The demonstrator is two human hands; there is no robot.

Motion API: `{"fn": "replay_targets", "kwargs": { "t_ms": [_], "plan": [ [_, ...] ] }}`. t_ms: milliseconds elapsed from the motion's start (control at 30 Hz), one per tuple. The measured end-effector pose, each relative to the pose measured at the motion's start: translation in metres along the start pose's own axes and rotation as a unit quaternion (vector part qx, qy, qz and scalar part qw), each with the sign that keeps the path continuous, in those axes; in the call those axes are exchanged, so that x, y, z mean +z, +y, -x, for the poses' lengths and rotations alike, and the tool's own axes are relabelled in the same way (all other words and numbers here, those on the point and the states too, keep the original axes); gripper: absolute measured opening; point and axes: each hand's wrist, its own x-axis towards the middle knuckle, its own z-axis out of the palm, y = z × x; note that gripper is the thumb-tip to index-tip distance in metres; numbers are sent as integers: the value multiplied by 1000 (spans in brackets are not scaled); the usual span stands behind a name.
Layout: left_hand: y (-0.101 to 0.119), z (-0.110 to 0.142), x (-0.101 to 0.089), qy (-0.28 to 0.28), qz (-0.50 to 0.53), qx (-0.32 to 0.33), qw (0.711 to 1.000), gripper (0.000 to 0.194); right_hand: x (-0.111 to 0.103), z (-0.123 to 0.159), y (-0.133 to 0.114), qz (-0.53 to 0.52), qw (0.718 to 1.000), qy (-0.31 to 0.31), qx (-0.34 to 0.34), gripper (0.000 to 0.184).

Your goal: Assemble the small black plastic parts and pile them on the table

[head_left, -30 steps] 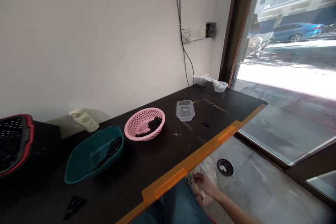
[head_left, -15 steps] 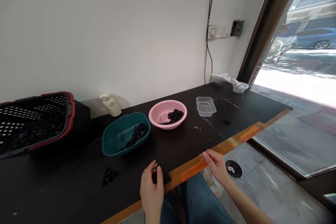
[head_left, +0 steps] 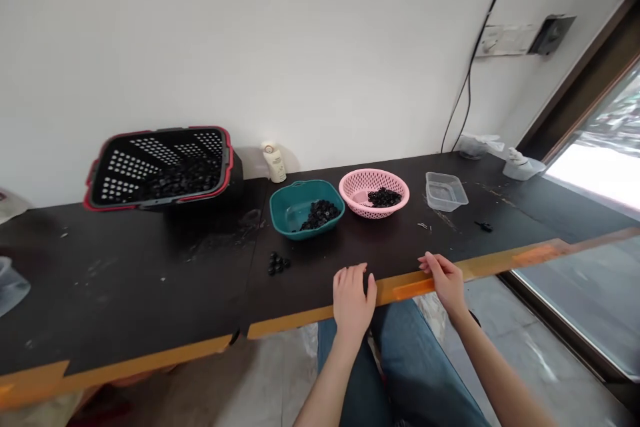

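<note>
My left hand (head_left: 351,300) rests on the dark table's front edge, its fingers lying forward on the top and the thumb apart, holding nothing I can see. To its right, my right hand (head_left: 447,283) is over the tape-covered edge with its fingers curled and pressed together. Whatever may be between those fingertips is hidden. Left of my left hand sits a small cluster of round black pieces (head_left: 277,263). Behind it stands a teal basin (head_left: 286,208) with a heap of similar black pieces (head_left: 321,213). A pink colander (head_left: 355,181) beside it contains more black pieces (head_left: 385,197).
A black basket with a red rim (head_left: 231,157) stands at the back left, with dark pieces inside. Near the wall is a white bottle (head_left: 274,162). A clear plastic tub (head_left: 447,192) and a small black item (head_left: 483,226) lie to the right. Orange tape (head_left: 415,289) lines the edge.
The view has swung left, so the table's things appear farther right and the whole basket shows. My left hand has come down flatter onto the edge; my right hand remains curled there.
</note>
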Motion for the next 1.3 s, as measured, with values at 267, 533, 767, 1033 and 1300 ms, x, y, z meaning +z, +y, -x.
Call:
{"fn": "replay_targets", "kwargs": {
  "t_ms": [267,533,767,1033,1300],
  "plan": [
    [1,1,3,60,-17,-24,998,20,-13,-3,-1,-7,996,-83,-30,37],
    [2,1,5,67,-11,-19,998,17,-46,-59,9,76,992,-62,-78,38],
    [-1,-2,-6,-8,126,-63,990,20,-50,-137,24,298,937,-127,-128,32],
    [-8,-39,-52,-60,154,-29,986,23,-24,-178,39,359,882,-263,-155,26],
    [-63,-159,-95,-93,-135,-62,984,30,-24,-186,34,360,883,-280,-108,21]
  ]
}}
